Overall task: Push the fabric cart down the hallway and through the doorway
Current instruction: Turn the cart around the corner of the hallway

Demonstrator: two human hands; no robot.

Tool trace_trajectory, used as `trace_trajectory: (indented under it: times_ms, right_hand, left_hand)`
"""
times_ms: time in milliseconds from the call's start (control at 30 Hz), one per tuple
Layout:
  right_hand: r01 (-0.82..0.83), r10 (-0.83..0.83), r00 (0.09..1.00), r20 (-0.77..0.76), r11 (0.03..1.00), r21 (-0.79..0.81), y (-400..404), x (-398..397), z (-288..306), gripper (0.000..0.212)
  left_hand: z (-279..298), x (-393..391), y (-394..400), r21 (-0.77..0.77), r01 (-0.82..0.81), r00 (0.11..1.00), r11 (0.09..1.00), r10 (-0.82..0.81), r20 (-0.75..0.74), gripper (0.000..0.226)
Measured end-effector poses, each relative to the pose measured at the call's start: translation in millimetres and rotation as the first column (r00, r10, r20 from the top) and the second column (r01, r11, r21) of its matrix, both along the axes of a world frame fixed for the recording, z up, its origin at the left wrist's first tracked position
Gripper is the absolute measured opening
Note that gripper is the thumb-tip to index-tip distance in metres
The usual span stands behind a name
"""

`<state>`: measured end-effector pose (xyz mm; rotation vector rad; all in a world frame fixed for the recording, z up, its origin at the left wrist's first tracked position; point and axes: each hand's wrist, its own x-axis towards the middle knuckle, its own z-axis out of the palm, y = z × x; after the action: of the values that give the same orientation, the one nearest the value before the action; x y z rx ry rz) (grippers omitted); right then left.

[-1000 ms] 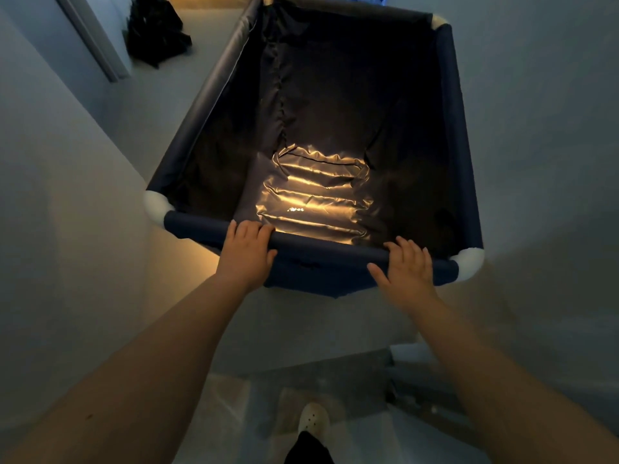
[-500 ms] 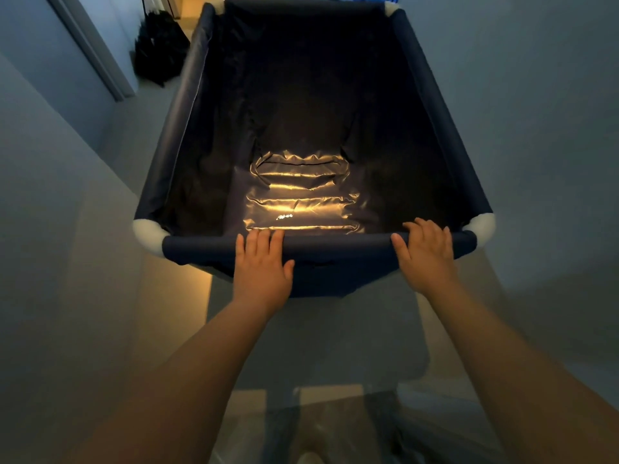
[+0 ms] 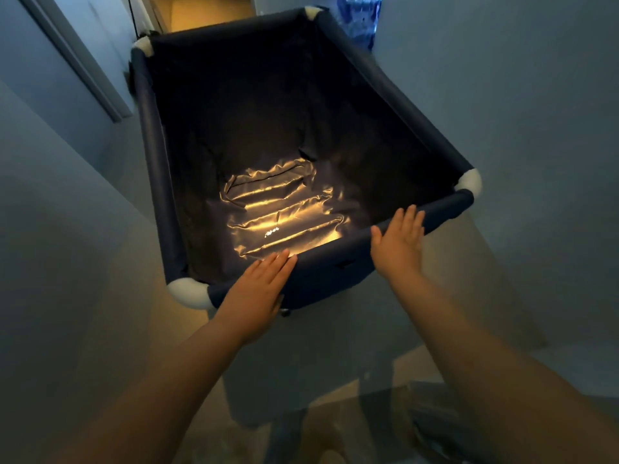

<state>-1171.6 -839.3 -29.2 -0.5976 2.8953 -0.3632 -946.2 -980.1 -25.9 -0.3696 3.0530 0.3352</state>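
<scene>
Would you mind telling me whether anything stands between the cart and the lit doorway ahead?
Nothing visible blocks it. The dark blue fabric cart has its far end already at the warm-lit doorway. Both the left hand and right hand rest flat on its near rail.

Pale hallway floor (image 3: 335,346) carrying a dark fabric cart (image 3: 154,155).

The cart stands on the floor at a slant, its near rail angled up to the right. Bare floor shows on both sides of the cart and below its near rail, where warm light patches fall. Beyond the cart's far end the floor glows yellow.
</scene>
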Motion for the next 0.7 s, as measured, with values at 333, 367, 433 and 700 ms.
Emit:
trace_trajectory:
  times_ms: [333,367,433,700]
  right_hand:
    - [-0.007,0.017,0.997,0.069,0.990,-0.141,-62,149,-6,0.069]
    - [0.018,-0.005,0.997,0.081,0.986,-0.166,-67,156,-6,0.069]
    - [0.065,-0.047,0.995,0.092,0.977,-0.201,-73,167,-4,0.069]
    - [0.097,-0.080,0.992,0.100,0.979,-0.177,-56,154,1,0.069]
  left_hand:
    - [15,76,-65,-0.101,0.398,0.917,0.912,-0.390,0.087,0.084]
    - [15,77,-68,-0.113,0.434,0.901,0.894,-0.426,0.087,0.085]
    - [11,77,-70,-0.077,0.494,0.868,0.866,-0.486,0.103,0.083]
    - [-9,54,-46,0.018,0.572,0.818,0.820,-0.572,0.054,0.075]
